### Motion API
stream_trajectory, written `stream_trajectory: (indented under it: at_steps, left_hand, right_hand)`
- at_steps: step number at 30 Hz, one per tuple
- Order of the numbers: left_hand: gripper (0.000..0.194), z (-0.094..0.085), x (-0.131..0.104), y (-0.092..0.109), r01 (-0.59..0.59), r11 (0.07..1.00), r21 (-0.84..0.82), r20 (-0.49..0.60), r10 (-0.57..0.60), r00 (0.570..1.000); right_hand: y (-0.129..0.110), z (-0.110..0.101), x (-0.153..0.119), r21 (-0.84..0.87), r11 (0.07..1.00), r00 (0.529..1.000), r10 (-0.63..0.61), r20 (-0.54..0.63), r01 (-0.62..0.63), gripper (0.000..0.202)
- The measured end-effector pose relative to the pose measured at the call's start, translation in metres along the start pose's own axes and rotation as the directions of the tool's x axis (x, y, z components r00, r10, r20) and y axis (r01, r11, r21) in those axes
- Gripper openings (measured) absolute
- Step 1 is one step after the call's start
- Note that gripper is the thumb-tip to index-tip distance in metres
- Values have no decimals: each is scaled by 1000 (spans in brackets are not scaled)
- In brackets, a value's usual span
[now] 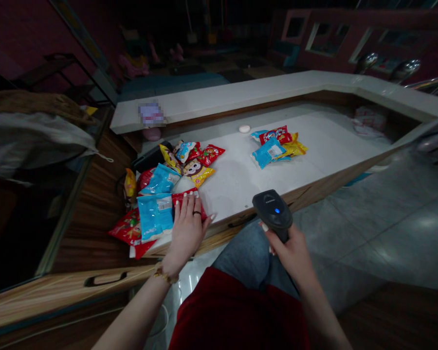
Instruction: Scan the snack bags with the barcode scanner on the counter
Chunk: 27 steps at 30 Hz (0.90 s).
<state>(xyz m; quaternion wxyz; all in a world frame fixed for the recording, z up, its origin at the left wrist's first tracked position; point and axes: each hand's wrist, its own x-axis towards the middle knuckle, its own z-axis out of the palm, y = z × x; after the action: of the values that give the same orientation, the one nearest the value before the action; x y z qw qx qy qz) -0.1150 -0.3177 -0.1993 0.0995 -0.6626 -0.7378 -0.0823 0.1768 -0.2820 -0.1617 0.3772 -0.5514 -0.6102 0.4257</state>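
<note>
My left hand [188,226] lies with fingers extended on a red snack packet [200,206] at the near left end of the white counter [229,182]. Right beside it is a blue packet [155,216] with a barcode label. Several red, blue and yellow packets are heaped behind and left of that hand. My right hand [290,248] is wrapped round the handle of a black scanner [272,209], which shows a blue light and is held in front of the counter. Farther back on the counter sits a smaller group of packets, among them a blue packet [268,152].
A raised white ledge [241,92] runs along the counter's far side. A small white oval object [245,129] rests near it. Grey cloth [32,141] hangs at the left, above a wooden drawer [73,287] with a black handle. A white package [368,120] is at the far right.
</note>
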Motion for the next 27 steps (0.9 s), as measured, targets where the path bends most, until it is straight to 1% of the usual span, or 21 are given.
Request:
stream_trajectory:
  at_steps: [1, 3, 6, 8, 11, 12, 15, 17, 19, 21, 24, 25, 27]
  left_hand:
    - [73, -1, 1, 2, -42, 999, -18, 11, 43, 999]
    - [70, -3, 6, 7, -168, 983, -69, 45, 172, 984]
    - [68, -6, 26, 23, -355, 923, -150, 101, 371, 923]
    - [62, -6, 46, 35, -438, 877, -196, 120, 465, 877]
    - [49, -4, 73, 45, -493, 829, -262, 118, 535, 837]
    - [49, -2, 80, 46, -499, 816, -291, 121, 548, 827]
    - [63, 4, 93, 42, -481, 776, -407, 130, 571, 811]
    - [68, 8, 96, 38, -453, 756, -471, 111, 561, 821]
    - [68, 11, 97, 37, -432, 758, -489, 71, 528, 847]
    - [64, 14, 97, 38, -398, 795, -458, 42, 466, 884]
    - [67, 20, 96, 43, -280, 883, -375, 58, 324, 944]
    - [69, 22, 96, 45, -248, 902, -353, 71, 290, 954]
    - [67, 25, 96, 47, -222, 921, -320, 84, 261, 962]
  right_hand:
    - [0, -1, 0, -9, 1000, 1000, -3, -7, 3, 31]
    - [0, -2, 1, -18, 1000, 1000, -2, -17, 1, 31]
    - [-1, -3, 3, -13, 1000, 1000, 10, -10, -10, 32]
    - [-1, -3, 4, -22, 1000, 1000, 6, -17, -6, 31]
    - [-1, -2, 3, -44, 999, 1000, -4, -24, 3, 31]
    - [-1, -2, 3, -47, 999, 1000, -5, -20, 4, 31]
    - [1, -2, 1, -43, 999, 1000, -11, -13, 11, 29]
    - [2, -1, 0, -33, 999, 1000, -9, -13, 8, 26]
    - [2, 0, 1, -25, 1000, 1000, -5, -2, 5, 25]
    - [0, 2, 4, -29, 999, 1000, -12, 15, 12, 25]
    - [-3, 6, 8, -57, 998, 999, -35, 36, 37, 23]
    - [-4, 8, 10, -70, 997, 998, -39, 48, 42, 22]
    - [-6, 12, 13, -94, 995, 996, -35, 78, 42, 21]
